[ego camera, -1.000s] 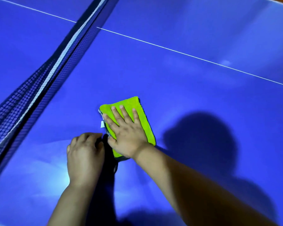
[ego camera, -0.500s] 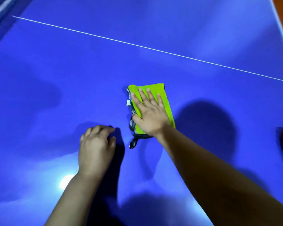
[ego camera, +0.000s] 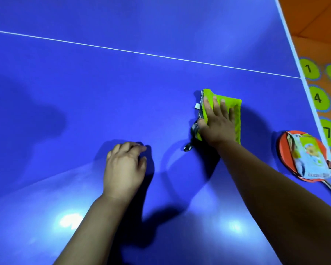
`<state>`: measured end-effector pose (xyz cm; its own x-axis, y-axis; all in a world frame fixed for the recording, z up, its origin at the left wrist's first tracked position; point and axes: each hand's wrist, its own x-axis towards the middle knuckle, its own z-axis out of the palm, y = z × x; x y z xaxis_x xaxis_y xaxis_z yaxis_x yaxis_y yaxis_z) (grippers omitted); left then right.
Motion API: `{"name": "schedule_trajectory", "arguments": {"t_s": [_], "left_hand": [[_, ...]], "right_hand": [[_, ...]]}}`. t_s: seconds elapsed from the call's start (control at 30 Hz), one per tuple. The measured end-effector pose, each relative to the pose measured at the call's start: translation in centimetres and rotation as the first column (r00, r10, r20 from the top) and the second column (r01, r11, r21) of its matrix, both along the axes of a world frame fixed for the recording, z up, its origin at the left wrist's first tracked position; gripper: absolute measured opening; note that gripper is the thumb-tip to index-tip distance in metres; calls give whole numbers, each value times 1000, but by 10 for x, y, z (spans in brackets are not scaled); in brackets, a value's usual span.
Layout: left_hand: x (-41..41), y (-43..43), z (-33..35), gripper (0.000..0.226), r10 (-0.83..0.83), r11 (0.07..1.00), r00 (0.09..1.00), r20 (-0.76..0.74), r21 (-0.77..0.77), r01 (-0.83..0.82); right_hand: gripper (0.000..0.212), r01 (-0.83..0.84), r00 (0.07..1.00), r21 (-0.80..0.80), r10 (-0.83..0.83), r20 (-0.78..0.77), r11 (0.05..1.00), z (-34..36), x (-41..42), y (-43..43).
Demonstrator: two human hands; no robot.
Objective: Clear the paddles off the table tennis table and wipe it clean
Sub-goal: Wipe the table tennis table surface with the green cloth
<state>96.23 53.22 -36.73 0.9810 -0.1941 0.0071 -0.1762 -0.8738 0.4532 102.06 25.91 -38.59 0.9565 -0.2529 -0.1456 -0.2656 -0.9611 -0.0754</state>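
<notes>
while the right hand [ego camera: 217,125] presses flat on the green cloth [ego camera: 237,119], the left hand [ego camera: 123,169] rests loosely curled, empty, on the table [ego camera: 84,83]. a red paddle [ego camera: 283,148] lies far right.

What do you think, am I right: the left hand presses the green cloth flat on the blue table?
No. The head view shows the right hand pressing the green cloth flat on the blue table; the left hand rests apart.
</notes>
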Motion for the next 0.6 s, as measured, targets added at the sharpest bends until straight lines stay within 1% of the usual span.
{"name": "schedule_trajectory", "arguments": {"t_s": [0.1, 0.17, 0.23, 0.33, 0.43, 0.6], "left_hand": [[-7, 11, 4, 34, -1, 1000, 1000, -20, -16, 0], [-13, 28, 6, 34, 10, 1000, 1000, -19, -21, -11], [-21, 51, 8, 34, 32, 999, 999, -21, -21, -32], [-35, 92, 10, 35, 92, 995, 995, -33, -21, -92], [-51, 137, 11, 35, 149, 989, 988, -32, -16, -150], [-78, 218, 12, 33, 249, 968, 968, -39, -18, -250]], "right_hand": [[79, 112, 994, 28, -112, -17, 993, 2, -25, 1], [75, 182, 983, 20, -182, -24, 983, 3, -41, 12], [69, 236, 971, 3, -236, -27, 972, 5, -55, 32], [71, 278, 959, -11, -278, -45, 961, 7, -69, 73], [73, 233, 971, -29, -234, -52, 972, 8, -76, 125], [72, 91, 993, -25, -93, -70, 996, 7, -75, 226]]}}
